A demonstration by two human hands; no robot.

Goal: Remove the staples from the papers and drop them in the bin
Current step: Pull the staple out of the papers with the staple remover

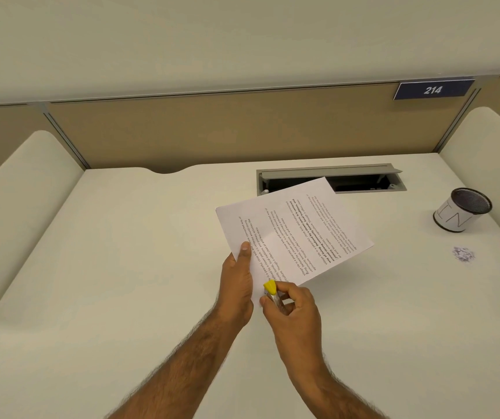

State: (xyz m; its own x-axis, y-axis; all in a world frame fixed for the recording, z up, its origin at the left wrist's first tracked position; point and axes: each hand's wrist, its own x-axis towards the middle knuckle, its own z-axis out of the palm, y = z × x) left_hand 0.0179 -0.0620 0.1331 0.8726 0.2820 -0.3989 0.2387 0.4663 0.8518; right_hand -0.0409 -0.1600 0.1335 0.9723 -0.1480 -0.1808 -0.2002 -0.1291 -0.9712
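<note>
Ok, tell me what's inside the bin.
Only the dark mesh inner wall of the bin shows through its open top. Its bottom is hidden by the near wall, so its contents cannot be seen.

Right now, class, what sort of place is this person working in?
Probably an office or study cubicle: a plate numbered 214, a partition panel behind the white desk, and a cable hatch in it.

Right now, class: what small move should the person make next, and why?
Probably lever the staple remover under the staple: the right hand holds its yellow tip at the near corner of the papers while the left hand grips them. The staple itself isn't visible.
</note>
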